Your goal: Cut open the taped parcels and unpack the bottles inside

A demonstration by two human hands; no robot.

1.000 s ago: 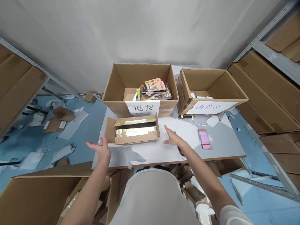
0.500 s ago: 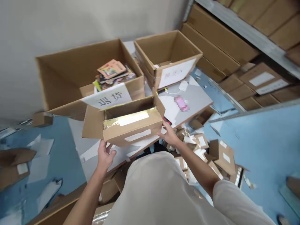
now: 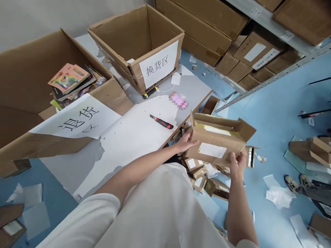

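Observation:
An opened cardboard box (image 3: 216, 143) with white labels and raised flaps is held off the right side of the table, above a pile of cartons. My left hand (image 3: 184, 142) grips its left end, fingers closed on the cardboard. At its lower right side my right hand (image 3: 238, 163) pinches the wall. What the box contains, if anything, is hidden. A utility knife (image 3: 162, 122) with a red and black handle lies on the table (image 3: 129, 137), its blade pointing left.
A large carton (image 3: 100, 94) holding several books (image 3: 68, 79) stands at the left; a labelled carton (image 3: 160, 65) is behind the knife. A blurred pink object (image 3: 178, 100) lies near the table's edge. Flattened and opened boxes (image 3: 199, 172) litter the floor. Shelving (image 3: 258, 88) stands right; someone's shoes (image 3: 292, 184) show.
Both hands have carried the opened box from over the table to the right, past its edge. The utility knife has come into full view. My view has turned right.

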